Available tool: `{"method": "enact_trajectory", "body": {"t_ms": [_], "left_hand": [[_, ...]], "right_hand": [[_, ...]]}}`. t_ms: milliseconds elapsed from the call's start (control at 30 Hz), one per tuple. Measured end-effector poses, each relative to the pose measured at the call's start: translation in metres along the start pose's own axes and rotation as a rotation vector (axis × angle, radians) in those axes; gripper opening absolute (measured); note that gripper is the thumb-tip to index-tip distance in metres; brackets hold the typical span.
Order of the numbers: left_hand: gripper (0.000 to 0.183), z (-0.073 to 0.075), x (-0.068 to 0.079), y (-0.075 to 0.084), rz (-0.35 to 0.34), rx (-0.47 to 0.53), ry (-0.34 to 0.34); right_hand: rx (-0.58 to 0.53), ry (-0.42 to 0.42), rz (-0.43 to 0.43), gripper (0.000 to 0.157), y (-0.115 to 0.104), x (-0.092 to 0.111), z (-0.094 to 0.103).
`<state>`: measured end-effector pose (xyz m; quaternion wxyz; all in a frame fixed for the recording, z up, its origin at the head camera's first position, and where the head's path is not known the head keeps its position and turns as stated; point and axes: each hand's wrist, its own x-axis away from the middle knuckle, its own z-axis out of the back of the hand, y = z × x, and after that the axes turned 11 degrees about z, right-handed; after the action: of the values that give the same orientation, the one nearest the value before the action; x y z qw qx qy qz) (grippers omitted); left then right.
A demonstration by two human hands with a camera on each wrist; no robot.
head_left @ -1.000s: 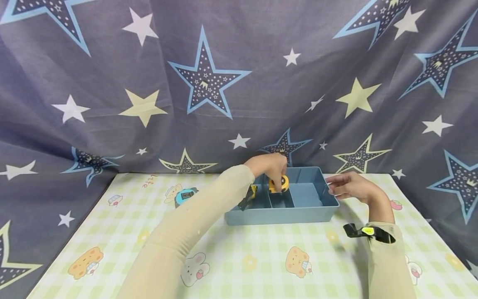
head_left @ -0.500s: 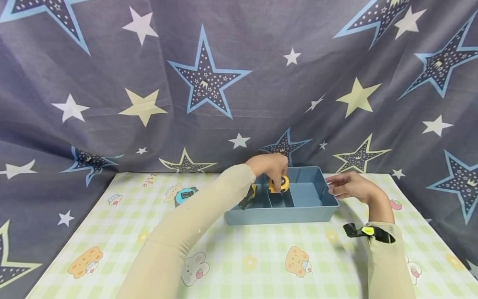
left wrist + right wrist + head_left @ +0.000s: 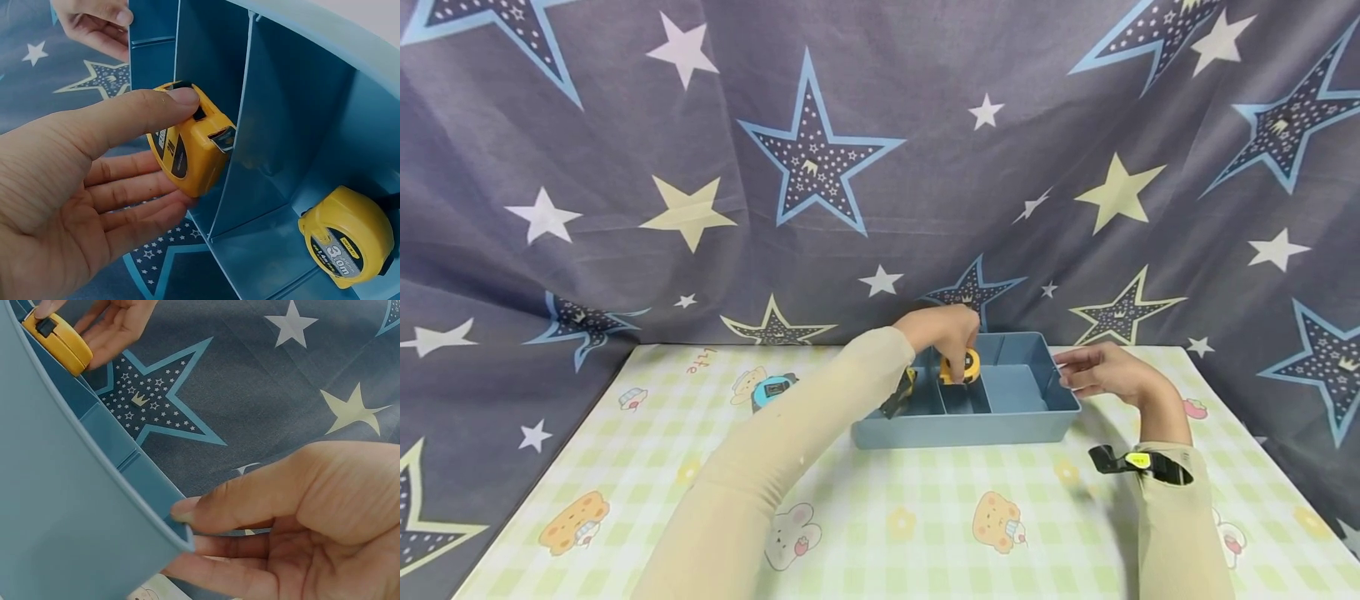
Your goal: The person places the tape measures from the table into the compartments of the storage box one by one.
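The left hand (image 3: 69, 187) holds the yellow 2M tape measure (image 3: 197, 153) between thumb and fingers at the narrow middle compartment of the blue divided box (image 3: 962, 432); contact with the divider cannot be determined. The right hand (image 3: 1105, 375) pinches the box's right end wall. A yellow 3.0m tape measure (image 3: 350, 234) occupies the left compartment.

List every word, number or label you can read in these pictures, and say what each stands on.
"3.0m": yellow tape measure inside the box
"2M": orange-yellow tape measure in the left hand
"life": tablecloth
Too small or blurred: both tapes' finer print, the blue tape measure, the wristband tag.
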<state>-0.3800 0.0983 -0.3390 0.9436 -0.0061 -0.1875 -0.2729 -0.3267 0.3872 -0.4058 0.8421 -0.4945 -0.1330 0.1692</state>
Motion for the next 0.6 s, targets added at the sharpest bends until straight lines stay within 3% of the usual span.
{"method": "enact_trajectory", "body": {"t_ms": [133, 600], "left_hand": [[0.029, -0.0013, -0.0026, -0.0003, 0.020, -0.017, -0.011], [0.035, -0.0061, -0.0076, -0.0006, 0.022, -0.070, -0.044]], "right_hand": [[-0.003, -0.001, 0.002, 0.060, 0.0005, 0.0002, 0.0004], [-0.013, 0.001, 0.014, 0.058, 0.0033, -0.0005, 0.0012]]}}
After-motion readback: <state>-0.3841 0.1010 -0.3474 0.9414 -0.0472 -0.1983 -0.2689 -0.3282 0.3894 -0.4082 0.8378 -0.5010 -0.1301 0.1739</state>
